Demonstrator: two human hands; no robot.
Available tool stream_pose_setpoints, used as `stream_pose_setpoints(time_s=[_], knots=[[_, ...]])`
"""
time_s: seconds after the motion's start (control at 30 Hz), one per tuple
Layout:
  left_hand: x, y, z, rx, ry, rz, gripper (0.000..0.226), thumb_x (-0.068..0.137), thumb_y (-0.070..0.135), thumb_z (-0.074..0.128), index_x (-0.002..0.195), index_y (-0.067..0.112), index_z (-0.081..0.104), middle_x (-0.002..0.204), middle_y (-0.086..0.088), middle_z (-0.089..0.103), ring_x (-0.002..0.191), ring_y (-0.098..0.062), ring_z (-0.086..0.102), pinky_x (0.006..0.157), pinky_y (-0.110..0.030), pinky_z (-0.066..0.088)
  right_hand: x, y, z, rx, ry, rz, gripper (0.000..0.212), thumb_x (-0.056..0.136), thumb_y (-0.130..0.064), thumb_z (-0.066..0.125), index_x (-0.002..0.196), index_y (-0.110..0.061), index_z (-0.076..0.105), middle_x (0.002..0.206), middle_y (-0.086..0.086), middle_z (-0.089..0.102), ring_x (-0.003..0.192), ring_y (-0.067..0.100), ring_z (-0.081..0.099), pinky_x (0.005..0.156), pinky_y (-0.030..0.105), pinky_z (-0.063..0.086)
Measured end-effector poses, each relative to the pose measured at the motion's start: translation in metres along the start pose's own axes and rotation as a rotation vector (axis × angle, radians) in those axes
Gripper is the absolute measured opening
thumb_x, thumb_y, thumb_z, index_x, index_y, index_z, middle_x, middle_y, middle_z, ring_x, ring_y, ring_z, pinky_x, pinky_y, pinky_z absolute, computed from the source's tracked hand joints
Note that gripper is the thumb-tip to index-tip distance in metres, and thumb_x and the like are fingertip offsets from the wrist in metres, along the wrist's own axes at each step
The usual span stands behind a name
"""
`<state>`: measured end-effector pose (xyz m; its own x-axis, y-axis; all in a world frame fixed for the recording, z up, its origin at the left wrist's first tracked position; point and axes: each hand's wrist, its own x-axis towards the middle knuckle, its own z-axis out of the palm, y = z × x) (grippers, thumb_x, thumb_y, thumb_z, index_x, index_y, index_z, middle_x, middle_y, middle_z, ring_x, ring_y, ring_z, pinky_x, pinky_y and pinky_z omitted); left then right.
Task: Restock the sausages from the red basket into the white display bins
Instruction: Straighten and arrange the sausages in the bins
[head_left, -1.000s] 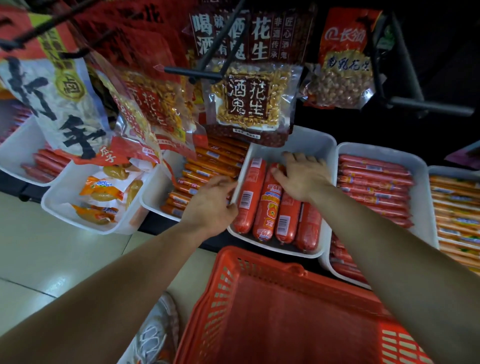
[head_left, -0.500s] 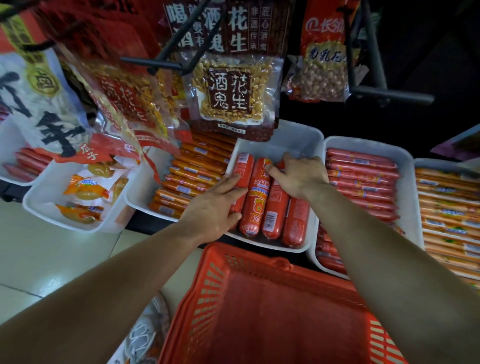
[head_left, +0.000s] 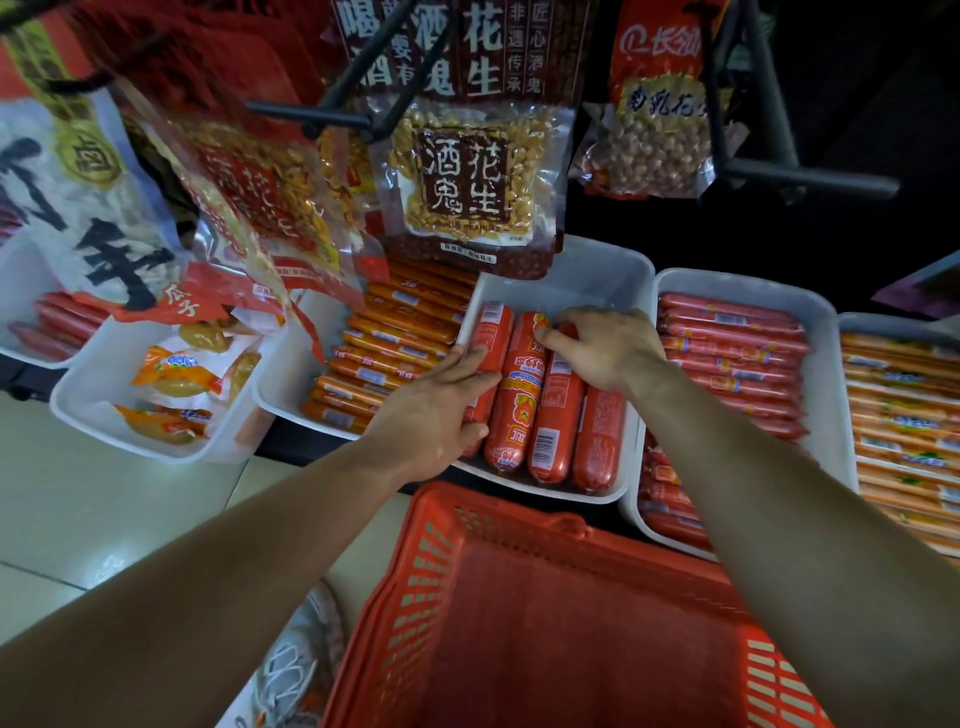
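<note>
Red-wrapped thick sausages (head_left: 519, 395) lie side by side in the middle white bin (head_left: 597, 275), four in a row, their long axes running from the near rim toward the far wall, barcode labels facing up. They fill the near part of the bin; the far part is bare white plastic. The left hand (head_left: 436, 410) rests on the leftmost sausage (head_left: 491, 332), fingers laid flat along it and thumb against the next one, pressing rather than gripping. The right hand (head_left: 602, 348) lies palm down over the far ends of the right-hand sausages, fingertips (head_left: 545, 338) bent onto the second one; neither hand is closed around anything. Just below the bin stands the red basket (head_left: 457, 545), its visible floor bare. To the left, a bin of thin orange sausages (head_left: 384, 353) lying crosswise; to the right, a bin of thin red sausages (head_left: 727, 343), also crosswise. Bags of peanuts (head_left: 467, 176) hang from black hooks above.
</note>
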<state>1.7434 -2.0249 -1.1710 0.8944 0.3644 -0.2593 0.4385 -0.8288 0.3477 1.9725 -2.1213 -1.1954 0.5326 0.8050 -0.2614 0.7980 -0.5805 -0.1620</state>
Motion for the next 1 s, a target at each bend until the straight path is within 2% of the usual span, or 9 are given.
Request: stream_pose_setpoints(time_s=[0.1,0.2,0.27,0.33,0.43,0.57,0.63,0.8,1.0], knots=[[-0.001,0.000,0.000,0.014,0.000,0.000,0.068,0.097,0.037,0.058,0.156,0.033,0.025,0.166,0.012,0.004,0.152,-0.006,-0.001,0.119,-0.028,0.021,-0.002,-0.001,0.005,-0.061,0.029,-0.008,0.072,0.088,-0.076,0.019,0.132,-0.031,0.053,0.132,0.003,0.060,0.123,0.027,0.053,0.101,0.044,0.036],[-0.001,0.001,-0.002,0.024,-0.019,-0.010,0.068,0.098,0.039,0.057,0.157,0.033,0.024,0.166,0.012,0.002,0.152,-0.006,-0.002,0.119,-0.029,0.021,0.000,-0.002,0.004,-0.065,0.020,0.016,0.074,0.086,-0.078,0.017,0.126,-0.029,0.056,0.126,0.003,0.062,0.118,0.027,0.055,0.098,0.044,0.038],[0.000,0.001,-0.003,0.011,-0.022,-0.019,0.068,0.097,0.040,0.057,0.156,0.035,0.024,0.166,0.014,0.003,0.151,-0.004,-0.001,0.119,-0.029,0.021,-0.001,-0.002,0.002,-0.066,-0.005,0.014,0.075,0.088,-0.077,0.018,0.135,-0.028,0.050,0.134,0.004,0.059,0.125,0.028,0.051,0.103,0.045,0.035],[0.000,0.002,-0.004,-0.016,-0.019,-0.032,0.066,0.097,0.039,0.058,0.156,0.036,0.027,0.165,0.015,0.005,0.151,-0.002,0.000,0.118,-0.028,0.022,-0.011,-0.002,0.002,-0.083,0.007,0.001,0.078,0.091,-0.074,0.021,0.151,-0.025,0.032,0.149,0.006,0.046,0.139,0.028,0.037,0.114,0.047,0.023],[0.001,0.001,-0.006,-0.035,-0.007,-0.037,0.064,0.097,0.037,0.059,0.154,0.037,0.031,0.165,0.015,0.009,0.151,-0.002,0.004,0.119,-0.030,0.024,-0.046,0.003,0.008,-0.089,0.091,0.010,0.076,0.095,-0.066,0.023,0.157,-0.023,0.012,0.162,0.009,0.021,0.149,0.030,0.013,0.121,0.049,0.008],[0.000,0.002,-0.005,-0.049,0.002,-0.035,0.061,0.098,0.035,0.055,0.154,0.035,0.032,0.166,0.013,0.009,0.151,-0.004,0.004,0.119,-0.029,0.021,-0.087,0.009,0.025,0.078,0.052,0.077,0.079,0.098,-0.061,0.024,0.158,-0.021,-0.008,0.166,0.006,-0.014,0.150,0.023,-0.021,0.122,0.043,-0.006],[0.000,0.004,-0.003,-0.096,0.006,-0.049,0.060,0.098,0.030,0.054,0.154,0.034,0.033,0.166,0.013,0.009,0.152,-0.004,0.003,0.121,-0.032,0.019,-0.093,0.008,0.033,0.137,0.055,0.075,0.078,0.099,-0.060,0.024,0.158,-0.020,-0.009,0.164,0.005,-0.021,0.147,0.019,-0.029,0.122,0.039,-0.009],[0.001,0.008,0.003,-0.169,0.041,-0.091,0.061,0.094,0.020,0.054,0.151,0.033,0.037,0.165,0.014,0.012,0.151,-0.002,0.004,0.120,-0.031,0.019,-0.094,0.009,0.039,0.210,0.172,0.040,0.076,0.097,-0.061,0.023,0.159,-0.023,0.000,0.167,0.003,-0.010,0.151,0.018,-0.019,0.124,0.039,0.001],[0.001,0.011,0.002,-0.140,0.052,-0.094,0.061,0.093,0.021,0.056,0.150,0.033,0.039,0.165,0.014,0.014,0.151,-0.002,0.006,0.119,-0.031,0.018,-0.091,0.013,0.037,0.173,0.169,-0.012,0.074,0.097,-0.061,0.020,0.159,-0.026,0.001,0.167,0.002,-0.004,0.152,0.020,-0.013,0.124,0.042,0.002]])
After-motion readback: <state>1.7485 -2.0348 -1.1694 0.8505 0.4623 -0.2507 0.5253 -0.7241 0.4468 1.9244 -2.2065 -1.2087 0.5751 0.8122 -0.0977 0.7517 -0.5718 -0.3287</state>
